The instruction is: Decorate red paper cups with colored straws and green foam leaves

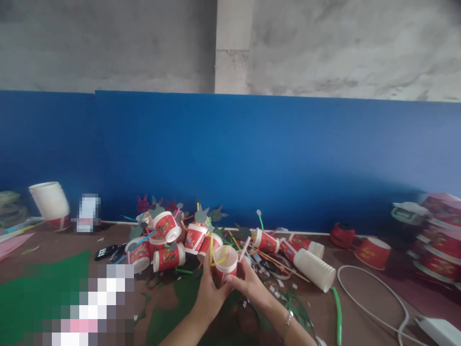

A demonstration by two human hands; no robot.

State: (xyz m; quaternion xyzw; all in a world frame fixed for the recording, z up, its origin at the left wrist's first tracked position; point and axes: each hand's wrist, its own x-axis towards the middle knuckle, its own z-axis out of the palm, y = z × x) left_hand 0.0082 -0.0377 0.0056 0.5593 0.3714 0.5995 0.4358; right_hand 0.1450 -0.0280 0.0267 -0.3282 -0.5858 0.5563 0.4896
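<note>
Between my two hands, low in the middle of the head view, is a red and white paper cup (225,258) with its open mouth turned up towards me. My left hand (209,294) grips its left side, and the fingers of my right hand (248,283) close round its right side and front. A yellow bent straw (212,252) stands at the cup's left rim. On the right, a pink straw (245,248) slants up beside it. Just beyond lies a heap of decorated red paper cups (168,257), several with straws and dark paper animal heads.
A stack of white cups (315,269) lies on its side to the right, near a white cable (374,269) and a green tube (337,312). Green paper (68,274) covers the left. Paper scraps litter the brown table. A blue partition (252,158) rises behind.
</note>
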